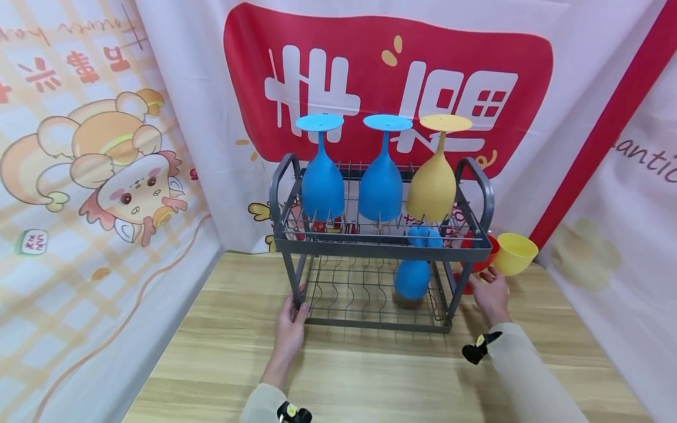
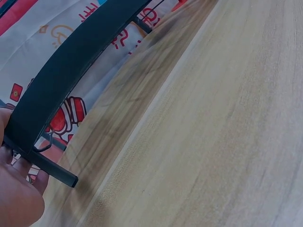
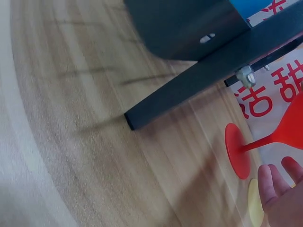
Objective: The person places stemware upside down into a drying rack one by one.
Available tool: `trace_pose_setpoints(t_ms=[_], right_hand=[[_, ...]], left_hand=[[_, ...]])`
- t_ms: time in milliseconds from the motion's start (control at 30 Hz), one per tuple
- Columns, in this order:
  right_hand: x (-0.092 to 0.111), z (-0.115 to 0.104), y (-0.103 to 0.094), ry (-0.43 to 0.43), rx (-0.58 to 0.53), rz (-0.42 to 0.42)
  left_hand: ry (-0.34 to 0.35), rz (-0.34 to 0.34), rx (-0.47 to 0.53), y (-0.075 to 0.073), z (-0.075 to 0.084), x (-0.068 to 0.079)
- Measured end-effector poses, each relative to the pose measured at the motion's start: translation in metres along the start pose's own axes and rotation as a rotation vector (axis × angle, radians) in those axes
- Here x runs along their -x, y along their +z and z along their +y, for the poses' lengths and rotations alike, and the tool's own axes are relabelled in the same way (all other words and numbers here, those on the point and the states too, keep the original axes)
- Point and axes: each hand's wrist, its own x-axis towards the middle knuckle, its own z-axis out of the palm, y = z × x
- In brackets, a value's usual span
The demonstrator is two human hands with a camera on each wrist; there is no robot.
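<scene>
A grey two-tier dish rack (image 1: pixel 381 252) stands on the wooden table. My left hand (image 1: pixel 291 323) grips its front left leg low down, the fingers wrapped around the metal in the left wrist view. Upside down on the top tier are two blue goblets (image 1: pixel 381 185) and a yellow goblet (image 1: pixel 432 187). Another blue goblet (image 1: pixel 412 279) sits on the lower tier. To the right of the rack, my right hand (image 1: pixel 492 296) reaches beside an upright red goblet (image 3: pixel 237 150), its fingers extended and apart from the stem. A second yellow goblet (image 1: pixel 517 254) stands just behind.
Printed cloth (image 1: pixel 185 70) hangs close behind the rack and on both sides. The bare wooden tabletop (image 1: pixel 381 376) runs in front of the rack. Part of the red goblet is hidden behind the rack's right side in the head view.
</scene>
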Motion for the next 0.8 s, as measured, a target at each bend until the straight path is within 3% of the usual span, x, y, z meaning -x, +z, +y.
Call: trace_pose_setpoints(t_ms=[233, 500, 800], right_hand=[[-0.004, -0.008, 0.003, 0.001, -0.004, -0.022], [-0.010, -0.013, 0.006, 0.006, -0.017, 0.011], [-0.013, -0.019, 0.008, 0.049, -0.078, -0.025]], left_hand=[[0.004, -0.014, -0.005, -0.002, 0.001, 0.001], [0.022, -0.010, 0.002, 0.001, 0.002, 0.000], [-0.025, -0.016, 0.039, -0.001, 0.003, 0.001]])
